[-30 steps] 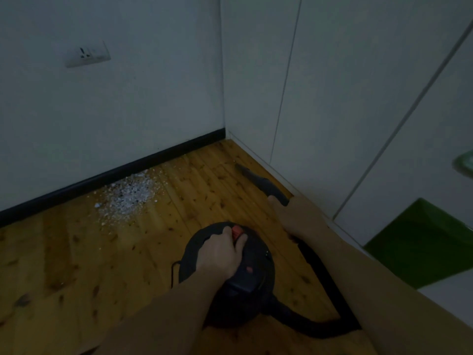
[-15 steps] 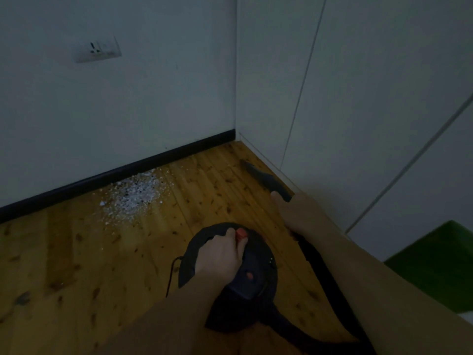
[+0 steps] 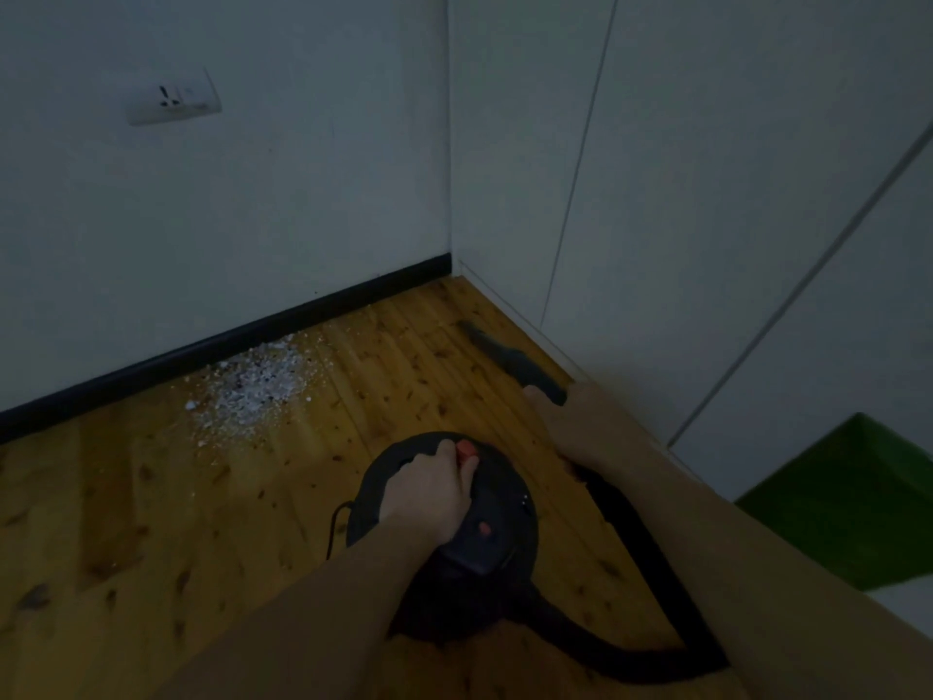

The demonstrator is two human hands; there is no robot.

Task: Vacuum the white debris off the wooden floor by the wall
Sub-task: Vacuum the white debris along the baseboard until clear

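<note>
A patch of white debris (image 3: 255, 389) lies on the wooden floor (image 3: 126, 497) against the black skirting board. A round black canister vacuum (image 3: 497, 527) stands on the floor in front of me. My left hand (image 3: 429, 495) grips its top handle, fingers beside the red button (image 3: 467, 451). My right hand (image 3: 588, 426) is closed around the black hose (image 3: 651, 563) just behind the crevice nozzle (image 3: 505, 356). The nozzle rests low near the cabinet base, pointing toward the corner, well to the right of the debris.
A white wall with a power socket (image 3: 174, 99) rises behind the debris. White cabinet doors (image 3: 707, 219) close off the right side. A green bin (image 3: 853, 502) sits at the right edge. A thin cord (image 3: 335, 522) loops out at the vacuum's left.
The view has shifted slightly up and to the left, so less of the green bin shows. Both hands keep the same grips on the handle and hose.
</note>
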